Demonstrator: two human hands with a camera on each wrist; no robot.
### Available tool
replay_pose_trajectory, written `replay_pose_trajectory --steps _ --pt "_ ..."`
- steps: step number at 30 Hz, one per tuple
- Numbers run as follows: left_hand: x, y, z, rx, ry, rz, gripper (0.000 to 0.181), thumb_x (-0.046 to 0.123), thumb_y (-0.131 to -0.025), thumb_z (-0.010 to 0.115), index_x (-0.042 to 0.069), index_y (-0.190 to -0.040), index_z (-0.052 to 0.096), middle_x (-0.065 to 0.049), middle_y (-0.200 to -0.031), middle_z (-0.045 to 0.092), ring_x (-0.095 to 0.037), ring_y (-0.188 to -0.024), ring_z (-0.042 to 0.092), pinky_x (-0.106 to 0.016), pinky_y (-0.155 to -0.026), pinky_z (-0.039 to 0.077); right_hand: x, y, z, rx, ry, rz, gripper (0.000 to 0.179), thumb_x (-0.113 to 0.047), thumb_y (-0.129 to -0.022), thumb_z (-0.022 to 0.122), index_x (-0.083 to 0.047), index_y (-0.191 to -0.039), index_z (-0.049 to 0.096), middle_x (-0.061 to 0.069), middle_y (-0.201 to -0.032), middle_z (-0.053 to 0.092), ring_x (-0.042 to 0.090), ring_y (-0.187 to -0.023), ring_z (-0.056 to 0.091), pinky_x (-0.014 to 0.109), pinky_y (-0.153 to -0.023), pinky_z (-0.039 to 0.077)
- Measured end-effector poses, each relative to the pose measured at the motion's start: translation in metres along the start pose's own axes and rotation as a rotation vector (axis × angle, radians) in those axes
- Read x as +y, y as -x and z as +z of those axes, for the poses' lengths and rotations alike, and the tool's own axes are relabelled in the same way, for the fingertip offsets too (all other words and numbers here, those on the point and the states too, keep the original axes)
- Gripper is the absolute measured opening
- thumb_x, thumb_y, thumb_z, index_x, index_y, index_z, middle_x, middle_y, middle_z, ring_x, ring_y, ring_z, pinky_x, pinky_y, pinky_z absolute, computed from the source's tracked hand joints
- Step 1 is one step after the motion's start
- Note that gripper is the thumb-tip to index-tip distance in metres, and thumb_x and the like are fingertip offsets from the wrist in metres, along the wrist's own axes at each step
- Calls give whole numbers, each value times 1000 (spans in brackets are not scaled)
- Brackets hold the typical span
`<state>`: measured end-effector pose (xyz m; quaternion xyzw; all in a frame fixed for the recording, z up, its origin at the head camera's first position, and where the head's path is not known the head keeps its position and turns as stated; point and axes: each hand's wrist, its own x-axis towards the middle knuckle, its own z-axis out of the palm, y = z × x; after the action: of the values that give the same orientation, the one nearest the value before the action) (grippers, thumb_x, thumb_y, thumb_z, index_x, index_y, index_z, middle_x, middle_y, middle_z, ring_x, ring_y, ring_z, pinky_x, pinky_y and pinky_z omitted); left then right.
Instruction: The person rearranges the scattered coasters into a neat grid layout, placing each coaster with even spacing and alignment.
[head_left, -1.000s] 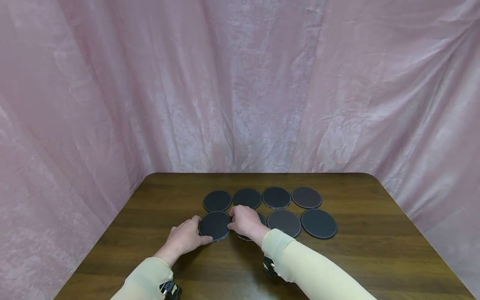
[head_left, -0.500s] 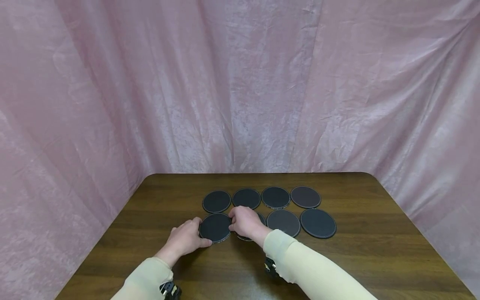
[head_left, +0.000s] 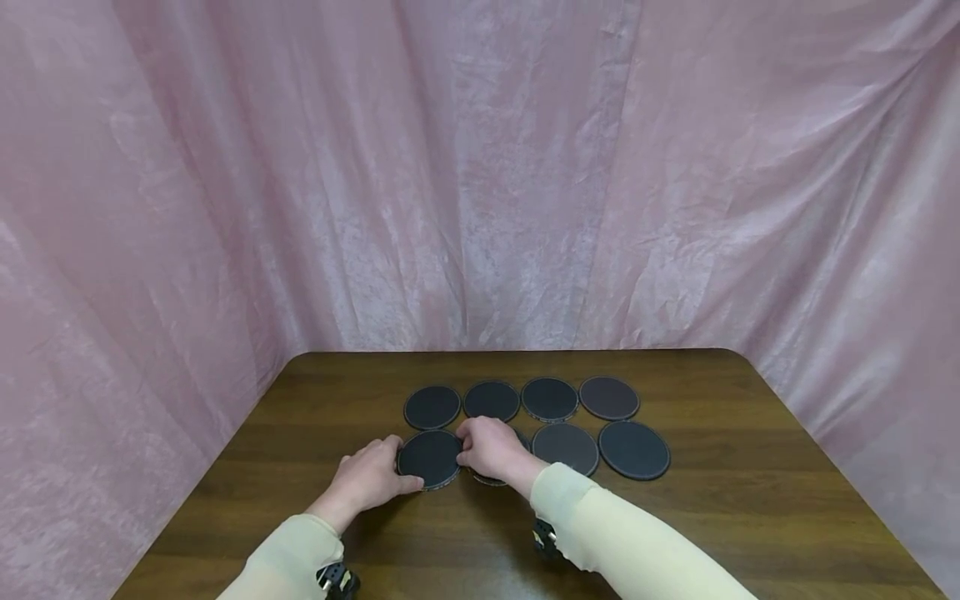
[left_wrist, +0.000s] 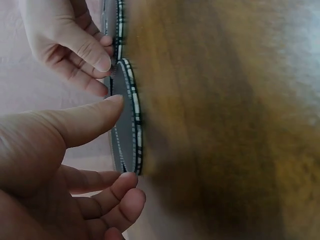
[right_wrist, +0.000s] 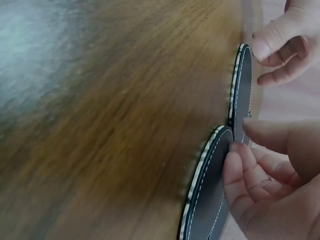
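A round dark coaster [head_left: 429,460] with a stitched rim lies at the left end of the front row. My left hand [head_left: 366,482] holds it from the left, thumb at the near rim and fingers along the left side. In the left wrist view the thumb overlaps the coaster's [left_wrist: 125,112] face and a striped edge shows. From the right, my right hand [head_left: 497,450] grips the same coaster's rim with thumb and fingertips. Beneath this hand a neighbouring coaster [right_wrist: 205,200] is partly hidden.
Two more coasters, one brownish [head_left: 567,446] and one blue-black [head_left: 634,450], continue the front row. Several coasters form a back row, with a brownish one [head_left: 609,398] at its right end. A pink curtain [head_left: 465,183] hangs behind the wooden table [head_left: 720,533].
The held coaster has slid slightly toward me, away from the back row. Both hands stay about it, nearly still. The whole head view has shifted a little.
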<state>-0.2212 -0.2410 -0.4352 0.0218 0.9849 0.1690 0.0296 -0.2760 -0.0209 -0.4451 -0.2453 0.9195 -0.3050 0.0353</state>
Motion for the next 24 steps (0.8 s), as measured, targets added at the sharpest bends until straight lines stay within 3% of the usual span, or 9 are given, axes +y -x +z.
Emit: replay_pose_trajectory --steps 7,16,24 --pt "10 -8 -2 49 -26 16 62 43 -100 82 -1 -141 68 -20 -125 70 -44 -119 66 -66 -98 47 14 12 -9 61 11 -87 34 -17 -100 85 -2 -129 76 4 -104 72 22 -96 70 43 -91 59" --pt "26 -18 4 154 -76 87 58 43 -103 79 1 -143 68 -24 -142 65 -46 -130 61 -68 -100 47 42 25 -30 230 271 -132 50 -37 -105 79 -7 -145 69 12 -131 74 32 -121 70 49 -99 60" --pt "43 -26 20 240 -124 171 63 45 -105 77 1 -149 64 -23 -155 59 -45 -145 53 -71 -111 42 70 43 -42 329 394 -156 61 -43 -104 77 -4 -149 66 16 -145 69 40 -138 62 59 -113 50"
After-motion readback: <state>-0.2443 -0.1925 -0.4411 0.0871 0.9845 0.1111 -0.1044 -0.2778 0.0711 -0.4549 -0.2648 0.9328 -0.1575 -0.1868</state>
